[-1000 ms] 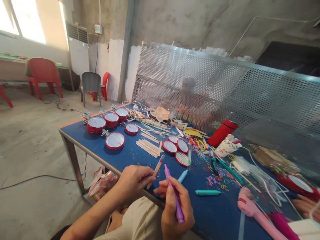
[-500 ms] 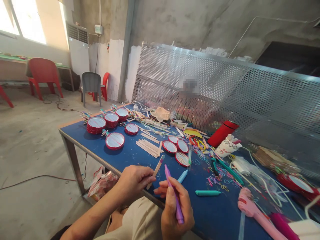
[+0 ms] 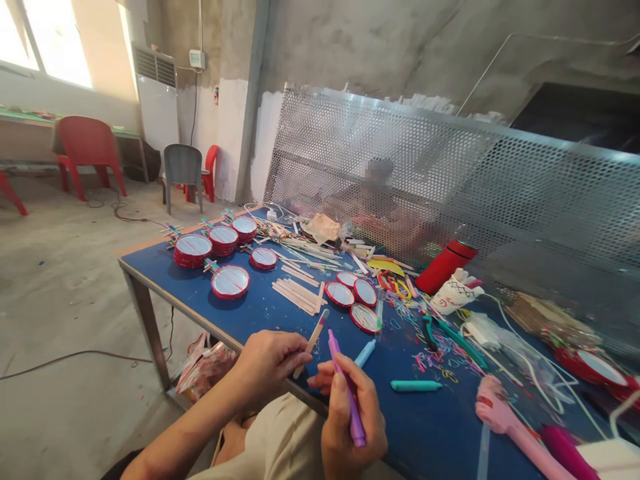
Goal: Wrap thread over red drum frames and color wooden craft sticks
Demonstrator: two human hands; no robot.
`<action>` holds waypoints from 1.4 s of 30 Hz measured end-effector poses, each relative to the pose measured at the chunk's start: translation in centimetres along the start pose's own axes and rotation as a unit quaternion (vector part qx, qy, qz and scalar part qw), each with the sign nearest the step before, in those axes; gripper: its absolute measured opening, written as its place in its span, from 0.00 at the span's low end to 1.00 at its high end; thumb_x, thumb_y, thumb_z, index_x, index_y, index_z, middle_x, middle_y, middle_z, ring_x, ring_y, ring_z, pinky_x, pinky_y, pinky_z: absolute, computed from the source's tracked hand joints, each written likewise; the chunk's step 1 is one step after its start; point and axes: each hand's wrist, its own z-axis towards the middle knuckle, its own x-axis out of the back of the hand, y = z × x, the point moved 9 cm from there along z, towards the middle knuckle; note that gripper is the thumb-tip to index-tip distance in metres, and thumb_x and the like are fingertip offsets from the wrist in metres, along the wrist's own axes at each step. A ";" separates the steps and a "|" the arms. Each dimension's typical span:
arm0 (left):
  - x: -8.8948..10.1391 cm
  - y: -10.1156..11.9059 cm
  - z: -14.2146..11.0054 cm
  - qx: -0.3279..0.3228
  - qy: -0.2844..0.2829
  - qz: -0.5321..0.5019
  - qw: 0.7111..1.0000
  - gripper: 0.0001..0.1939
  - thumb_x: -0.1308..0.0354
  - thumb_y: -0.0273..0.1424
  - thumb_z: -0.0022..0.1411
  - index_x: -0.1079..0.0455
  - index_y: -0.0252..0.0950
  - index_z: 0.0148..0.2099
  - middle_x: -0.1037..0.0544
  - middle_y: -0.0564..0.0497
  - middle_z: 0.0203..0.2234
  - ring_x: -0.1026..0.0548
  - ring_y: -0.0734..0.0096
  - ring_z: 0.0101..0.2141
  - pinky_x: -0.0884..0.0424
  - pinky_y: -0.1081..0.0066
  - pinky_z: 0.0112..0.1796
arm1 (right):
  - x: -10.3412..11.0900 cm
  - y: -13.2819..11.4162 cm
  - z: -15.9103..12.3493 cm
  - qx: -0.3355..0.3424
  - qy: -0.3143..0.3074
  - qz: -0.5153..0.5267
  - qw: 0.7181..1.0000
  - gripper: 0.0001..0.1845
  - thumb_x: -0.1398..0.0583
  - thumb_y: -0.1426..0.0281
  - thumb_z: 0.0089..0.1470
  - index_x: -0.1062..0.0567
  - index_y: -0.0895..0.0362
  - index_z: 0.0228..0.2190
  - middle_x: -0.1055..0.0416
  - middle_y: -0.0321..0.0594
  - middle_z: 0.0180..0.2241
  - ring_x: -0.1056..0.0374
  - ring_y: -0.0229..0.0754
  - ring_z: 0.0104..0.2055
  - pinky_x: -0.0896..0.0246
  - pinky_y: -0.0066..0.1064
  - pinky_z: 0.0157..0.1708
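Note:
Pinched in my left hand is a wooden craft stick, tilted up, with a purple band near its tip. My right hand is closed around a purple marker, whose upper end points toward the stick without touching it. Just beyond my right fingers a light blue marker lies on the blue table. A teal marker rests to the right. Ahead of my left hand, plain craft sticks lie in a row.
Red-rimmed round pieces stand in stacks and singly at the left and centre. A red bottle leans beside a paper cup. Loose colourful bands, pliers and a pink tool lie right. A perforated metal screen borders the back.
Another person's hand at the far right edge has gone out of view. My hands, the stick and the purple marker have stayed almost still.

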 end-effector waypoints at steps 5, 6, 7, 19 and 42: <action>0.0 -0.1 0.0 -0.003 0.002 0.005 1.000 0.11 0.46 0.32 0.68 0.23 0.37 0.36 0.19 0.53 0.27 0.26 0.73 0.28 0.39 0.77 0.29 | -0.4 -0.2 0.1 0.016 -0.031 0.001 0.999 0.10 0.42 0.69 0.64 0.23 0.57 0.43 0.21 0.38 0.31 0.25 0.37 0.23 0.29 0.27 0.25; 0.0 -0.1 0.0 -0.004 0.004 0.009 1.000 0.11 0.46 0.32 0.68 0.23 0.37 0.36 0.20 0.53 0.27 0.26 0.73 0.28 0.39 0.77 0.29 | -0.5 -0.2 0.1 0.023 -0.040 -0.003 0.999 0.10 0.42 0.68 0.64 0.23 0.56 0.44 0.21 0.38 0.31 0.25 0.37 0.24 0.29 0.27 0.26; 0.0 -0.2 0.1 -0.005 0.005 0.011 1.000 0.11 0.46 0.32 0.68 0.23 0.37 0.36 0.20 0.53 0.27 0.26 0.73 0.28 0.39 0.77 0.29 | -0.6 -0.3 0.1 0.029 -0.047 -0.008 0.998 0.10 0.42 0.68 0.64 0.23 0.56 0.44 0.21 0.37 0.31 0.25 0.37 0.24 0.28 0.27 0.27; 0.1 -0.1 0.0 0.003 0.008 0.006 1.000 0.10 0.45 0.31 0.67 0.22 0.38 0.38 0.19 0.53 0.28 0.25 0.73 0.28 0.39 0.77 0.29 | -0.3 0.0 -0.1 0.007 -0.026 0.009 1.000 0.10 0.42 0.70 0.64 0.23 0.56 0.43 0.22 0.36 0.31 0.26 0.35 0.23 0.29 0.26 0.26; -0.1 -0.2 0.1 -0.008 0.008 0.023 1.000 0.10 0.45 0.31 0.68 0.22 0.37 0.37 0.19 0.53 0.27 0.25 0.72 0.28 0.40 0.76 0.29 | -0.7 -0.3 0.1 0.023 -0.060 -0.011 0.998 0.10 0.43 0.69 0.64 0.23 0.55 0.45 0.21 0.36 0.31 0.25 0.36 0.25 0.28 0.27 0.29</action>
